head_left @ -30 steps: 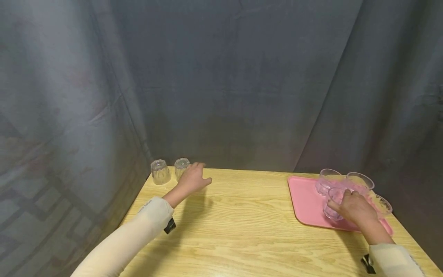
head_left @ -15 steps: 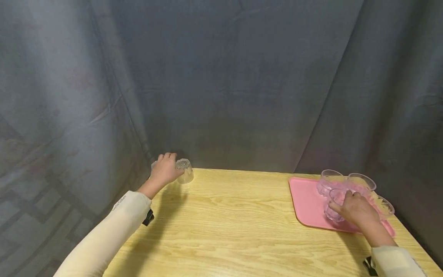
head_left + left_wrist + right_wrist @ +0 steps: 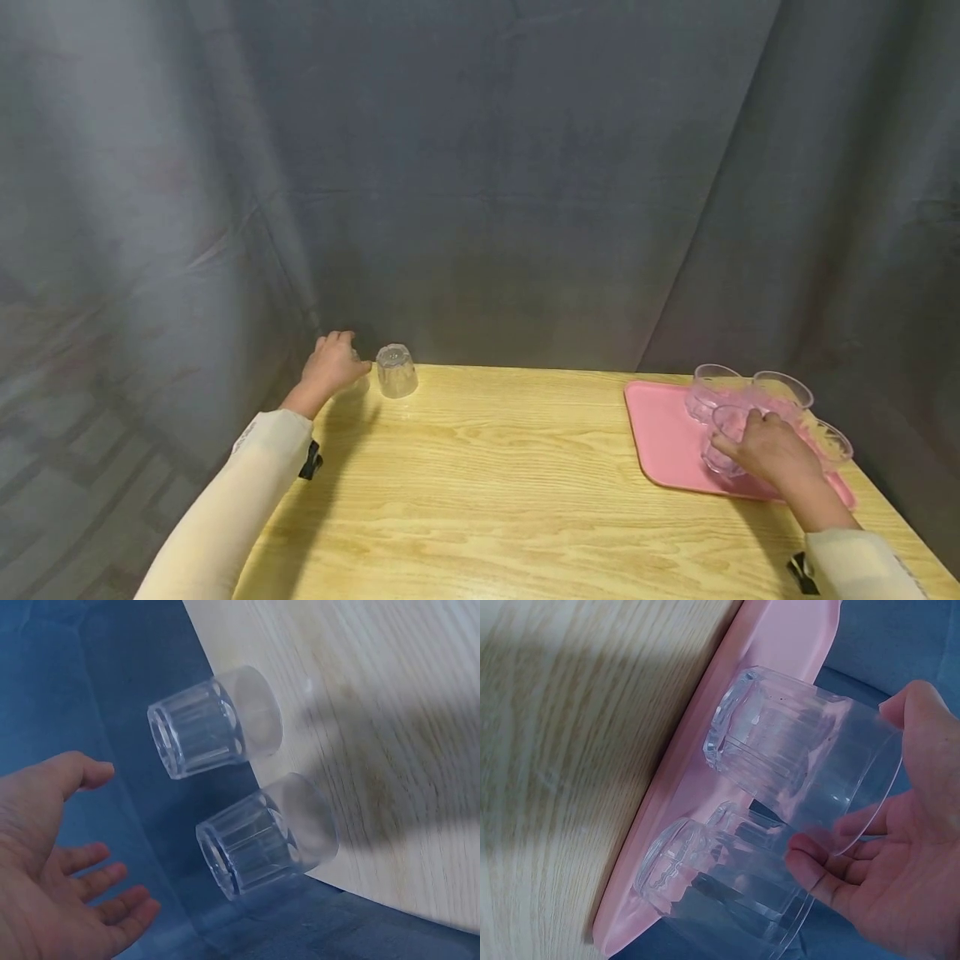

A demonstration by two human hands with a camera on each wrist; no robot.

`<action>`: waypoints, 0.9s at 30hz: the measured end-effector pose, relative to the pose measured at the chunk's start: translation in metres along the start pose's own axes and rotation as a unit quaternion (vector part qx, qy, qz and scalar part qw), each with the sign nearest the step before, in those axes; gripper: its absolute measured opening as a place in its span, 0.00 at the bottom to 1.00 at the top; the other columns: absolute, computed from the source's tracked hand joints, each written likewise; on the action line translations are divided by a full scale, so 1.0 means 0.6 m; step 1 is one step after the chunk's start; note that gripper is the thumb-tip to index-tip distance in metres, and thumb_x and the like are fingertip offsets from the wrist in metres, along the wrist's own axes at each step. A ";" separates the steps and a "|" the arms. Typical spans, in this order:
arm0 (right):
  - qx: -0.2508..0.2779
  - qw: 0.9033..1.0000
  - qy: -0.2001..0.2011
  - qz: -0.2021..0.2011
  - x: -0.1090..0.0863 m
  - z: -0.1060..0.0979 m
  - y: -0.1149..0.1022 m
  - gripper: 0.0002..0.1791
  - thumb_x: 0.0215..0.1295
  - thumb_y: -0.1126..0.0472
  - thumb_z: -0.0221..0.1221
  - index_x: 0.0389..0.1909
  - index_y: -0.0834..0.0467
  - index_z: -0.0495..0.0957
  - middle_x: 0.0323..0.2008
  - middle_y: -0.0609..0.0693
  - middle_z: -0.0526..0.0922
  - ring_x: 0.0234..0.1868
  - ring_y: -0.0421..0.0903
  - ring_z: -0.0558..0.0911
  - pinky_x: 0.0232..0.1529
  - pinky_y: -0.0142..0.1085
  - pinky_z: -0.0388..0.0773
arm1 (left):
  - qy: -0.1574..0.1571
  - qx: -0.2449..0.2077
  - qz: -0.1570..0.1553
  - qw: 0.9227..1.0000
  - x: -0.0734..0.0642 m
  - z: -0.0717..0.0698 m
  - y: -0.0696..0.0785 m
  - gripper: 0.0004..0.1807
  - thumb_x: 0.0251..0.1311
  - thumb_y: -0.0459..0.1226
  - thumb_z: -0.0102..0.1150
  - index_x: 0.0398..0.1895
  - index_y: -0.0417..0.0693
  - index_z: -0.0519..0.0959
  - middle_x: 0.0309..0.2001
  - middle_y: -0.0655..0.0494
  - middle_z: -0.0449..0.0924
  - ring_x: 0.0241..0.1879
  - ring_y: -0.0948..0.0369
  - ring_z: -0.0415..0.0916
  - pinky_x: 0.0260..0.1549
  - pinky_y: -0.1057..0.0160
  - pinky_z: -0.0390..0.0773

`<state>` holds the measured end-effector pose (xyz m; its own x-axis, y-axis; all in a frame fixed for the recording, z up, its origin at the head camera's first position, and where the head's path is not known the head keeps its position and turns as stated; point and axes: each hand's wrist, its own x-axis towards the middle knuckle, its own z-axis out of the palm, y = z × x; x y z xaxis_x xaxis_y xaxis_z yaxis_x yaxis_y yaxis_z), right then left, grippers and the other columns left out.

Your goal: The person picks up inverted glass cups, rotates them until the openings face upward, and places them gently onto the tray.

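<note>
Two clear faceted tumblers stand upside down at the table's far left corner. One tumbler (image 3: 397, 371) shows fully; the other (image 3: 266, 840) is mostly hidden in the head view behind my left hand (image 3: 330, 364). That hand hovers over it with fingers spread, apart from both tumblers in the left wrist view. At the right, several clear tumblers stand rim up on a pink tray (image 3: 667, 442). My right hand (image 3: 772, 450) holds the nearest tumbler (image 3: 780, 742) by its rim, thumb on one side and fingers on the other.
The wooden table (image 3: 510, 467) lies between the tumblers and the tray. Grey curtains (image 3: 480, 208) hang behind and along both sides. Another tumbler (image 3: 727, 877) stands close beside the one in my right hand.
My left hand has moved left, past the right-hand upturned tumbler to the left-hand one, uncovering the former. My right hand and the tray have stayed in place.
</note>
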<state>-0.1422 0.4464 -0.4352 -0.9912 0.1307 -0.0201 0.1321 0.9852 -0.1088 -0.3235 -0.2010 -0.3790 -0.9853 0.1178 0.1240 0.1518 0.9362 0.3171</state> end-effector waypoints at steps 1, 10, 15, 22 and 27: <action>-0.001 1.000 0.004 -0.004 0.000 0.001 -0.001 0.62 0.69 0.26 0.46 0.57 0.91 0.58 0.54 0.90 0.62 0.55 0.84 0.67 0.51 0.72 0.70 | -0.003 -0.002 -0.003 1.000 0.001 0.000 -0.003 0.42 0.62 0.45 0.62 0.72 0.30 0.61 0.69 0.29 0.61 0.68 0.34 0.57 0.64 0.35 0.65; -0.005 1.000 0.008 -0.004 -0.001 -0.001 -0.005 0.62 0.69 0.26 0.45 0.57 0.91 0.58 0.54 0.90 0.63 0.55 0.84 0.67 0.52 0.72 0.70 | -0.008 -0.007 -0.017 1.000 0.012 0.003 -0.028 0.43 0.62 0.45 0.62 0.73 0.29 0.59 0.70 0.28 0.59 0.69 0.33 0.55 0.65 0.34 0.63; -0.005 1.000 0.002 -0.001 0.000 0.003 -0.004 0.62 0.69 0.26 0.45 0.57 0.91 0.58 0.54 0.90 0.63 0.55 0.84 0.68 0.51 0.72 0.71 | -0.011 -0.015 -0.024 1.000 0.019 0.007 -0.050 0.43 0.60 0.45 0.59 0.73 0.27 0.58 0.69 0.26 0.58 0.68 0.32 0.54 0.64 0.33 0.63; -0.010 1.000 0.015 -0.008 -0.002 0.005 0.001 0.59 0.70 0.28 0.46 0.55 0.90 0.59 0.51 0.90 0.65 0.53 0.83 0.69 0.50 0.72 0.72 | -0.019 -0.016 -0.034 0.999 0.018 0.005 -0.063 0.45 0.62 0.47 0.60 0.72 0.25 0.57 0.69 0.25 0.57 0.66 0.31 0.54 0.63 0.32 0.63; -0.006 1.000 0.020 -0.012 -0.005 0.006 0.005 0.59 0.70 0.29 0.47 0.54 0.91 0.60 0.49 0.89 0.66 0.51 0.83 0.70 0.49 0.71 0.73 | -0.022 -0.033 -0.048 0.998 0.020 0.007 -0.069 0.45 0.62 0.47 0.61 0.72 0.25 0.57 0.68 0.24 0.57 0.67 0.30 0.54 0.63 0.32 0.63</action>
<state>-0.1387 0.4486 -0.4392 -0.9936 0.1107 0.0230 0.1080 0.9894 -0.0968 -0.3419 -0.2372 -0.3946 -0.9978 0.0441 0.0491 0.0598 0.9200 0.3874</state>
